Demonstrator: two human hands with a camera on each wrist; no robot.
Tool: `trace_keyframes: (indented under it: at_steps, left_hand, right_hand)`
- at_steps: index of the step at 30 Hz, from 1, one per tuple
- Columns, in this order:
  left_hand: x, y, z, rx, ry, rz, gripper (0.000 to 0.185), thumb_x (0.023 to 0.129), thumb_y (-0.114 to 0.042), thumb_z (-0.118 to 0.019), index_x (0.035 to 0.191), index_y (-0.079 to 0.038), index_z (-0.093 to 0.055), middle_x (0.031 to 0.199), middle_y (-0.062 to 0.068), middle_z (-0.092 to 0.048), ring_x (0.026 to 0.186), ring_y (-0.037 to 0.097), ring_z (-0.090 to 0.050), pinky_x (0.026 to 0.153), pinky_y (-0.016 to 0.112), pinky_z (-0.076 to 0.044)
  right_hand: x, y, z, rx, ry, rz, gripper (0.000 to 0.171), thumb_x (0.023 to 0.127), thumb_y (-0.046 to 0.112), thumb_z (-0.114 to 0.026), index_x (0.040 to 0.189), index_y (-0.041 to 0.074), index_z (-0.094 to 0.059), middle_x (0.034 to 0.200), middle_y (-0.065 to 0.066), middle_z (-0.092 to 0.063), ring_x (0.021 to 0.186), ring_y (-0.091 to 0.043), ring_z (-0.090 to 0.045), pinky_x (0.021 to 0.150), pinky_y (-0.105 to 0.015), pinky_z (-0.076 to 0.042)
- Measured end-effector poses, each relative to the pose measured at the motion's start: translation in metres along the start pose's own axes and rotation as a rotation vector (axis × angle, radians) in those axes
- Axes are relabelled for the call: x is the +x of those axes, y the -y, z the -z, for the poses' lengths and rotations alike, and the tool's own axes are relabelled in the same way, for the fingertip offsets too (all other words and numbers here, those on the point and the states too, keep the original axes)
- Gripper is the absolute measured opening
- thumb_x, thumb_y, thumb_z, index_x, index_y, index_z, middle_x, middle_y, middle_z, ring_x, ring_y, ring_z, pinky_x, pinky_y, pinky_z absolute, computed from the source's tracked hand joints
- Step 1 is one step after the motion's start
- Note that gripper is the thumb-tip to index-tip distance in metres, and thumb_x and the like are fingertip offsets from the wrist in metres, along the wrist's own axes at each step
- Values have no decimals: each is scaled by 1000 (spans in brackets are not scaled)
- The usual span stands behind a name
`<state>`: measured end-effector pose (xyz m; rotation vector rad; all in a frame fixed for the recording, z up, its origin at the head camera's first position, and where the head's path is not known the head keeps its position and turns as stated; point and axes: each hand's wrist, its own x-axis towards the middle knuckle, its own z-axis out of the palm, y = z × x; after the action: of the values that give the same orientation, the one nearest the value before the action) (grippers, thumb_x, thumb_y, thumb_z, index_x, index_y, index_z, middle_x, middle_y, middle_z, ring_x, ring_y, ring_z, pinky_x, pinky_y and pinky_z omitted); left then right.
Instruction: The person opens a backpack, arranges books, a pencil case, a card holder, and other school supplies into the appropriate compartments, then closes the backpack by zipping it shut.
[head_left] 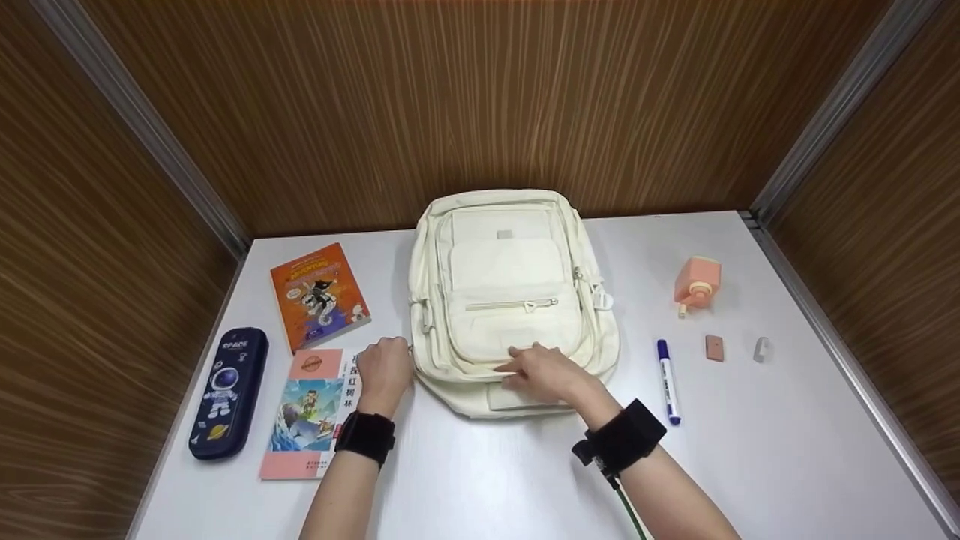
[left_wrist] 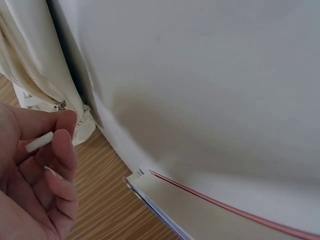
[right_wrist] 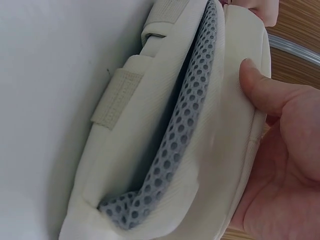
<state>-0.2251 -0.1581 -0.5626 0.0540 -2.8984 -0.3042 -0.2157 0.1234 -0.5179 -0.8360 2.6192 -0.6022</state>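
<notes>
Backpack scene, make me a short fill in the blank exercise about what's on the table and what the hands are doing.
1. The left hand pinches the backpack's white ____ pull.
2. The right hand rests on the backpack's ____ edge.
3. The marker right of the backpack has a ____ cap.
4. The pencil case bears the word ____.

Missing words: zipper; near; blue; SPACE

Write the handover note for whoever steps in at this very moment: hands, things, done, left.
Left hand: pinches the white zipper pull at the backpack's left edge.
Right hand: rests on the cream backpack, thumb pressing its near end.
The backpack lies flat mid-table, front pocket zipped.
Still outside the backpack: two books and a pencil case on the left; a marker on the right.
Done: nothing packed. Left: whether the main zip is open, cannot tell.
</notes>
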Motion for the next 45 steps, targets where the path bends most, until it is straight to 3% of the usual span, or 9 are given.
trace_keyframes:
  at_steps: [8,19,25,39,45]
  left_hand:
    - [18,1,-3,-11,53,50,21,91,-7,-56,80,1,-73,76,21,-69,67,38,-66,56,50,-51]
    - [32,4,-14,6,-60,69,23,92,-8,-56,79,2,-72,75,20,-69,66,39,-66,55,52,-51]
    - [41,4,-19,-6,-84,74,23,93,-9,-55,83,3,-73,76,20,-69,69,40,-67,55,53,-51]
    - [51,4,-20,-54,-6,137,22,97,-10,-53,94,2,-71,87,20,-70,79,40,-68,62,54,-52]
    - [45,-5,-8,-39,20,100,21,98,-8,-49,102,3,-67,92,22,-68,81,40,-67,72,55,-50]
  right_hand:
    - [-1,-1,0,6,11,-19,31,96,31,-63,124,20,-69,146,-17,-45,132,-54,-33,100,-75,-22]
    - [1,-1,-3,12,-6,18,29,95,30,-63,121,17,-71,143,-17,-49,132,-52,-36,97,-76,-23]
    - [0,-2,-3,7,-19,26,29,95,30,-64,120,17,-71,142,-19,-49,130,-55,-36,96,-78,-23]
    - [0,-3,-6,8,-40,54,27,95,29,-64,119,17,-72,141,-20,-50,127,-58,-37,94,-79,-23]
    - [-1,-7,-4,-13,-33,61,30,96,31,-63,121,18,-71,141,-19,-50,129,-55,-38,99,-74,-26]
